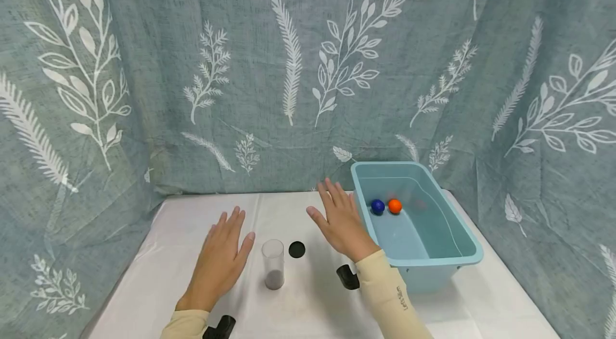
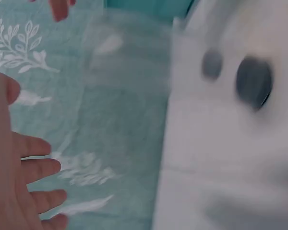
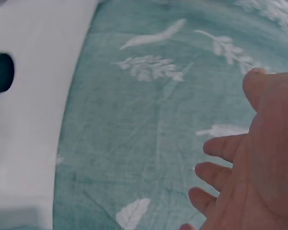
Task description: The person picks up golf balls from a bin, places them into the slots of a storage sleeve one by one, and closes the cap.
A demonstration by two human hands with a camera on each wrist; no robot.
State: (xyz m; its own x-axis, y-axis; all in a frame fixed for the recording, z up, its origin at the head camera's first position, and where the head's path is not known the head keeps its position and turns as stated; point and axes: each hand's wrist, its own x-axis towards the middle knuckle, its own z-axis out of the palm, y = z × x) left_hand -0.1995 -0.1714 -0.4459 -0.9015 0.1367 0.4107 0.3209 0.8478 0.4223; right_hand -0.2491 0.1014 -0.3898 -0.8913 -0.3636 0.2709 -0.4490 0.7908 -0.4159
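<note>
"Gripping anything?"
"Nothing: the left hand [image 1: 218,259] and right hand [image 1: 341,224] both have their fingers extended."
"Where's the clear cylinder [image 1: 274,265]?"
"Upright on the white table [image 1: 284,216] between them, with the black disc [image 1: 297,249] lying just beside it."
"And the blue basin [image 1: 435,262]?"
"Right of the right hand, holding a navy ball [image 1: 377,207] and an orange ball [image 1: 395,206]."

Clear tube [image 2: 127,57], blurred in left-wrist view
</note>
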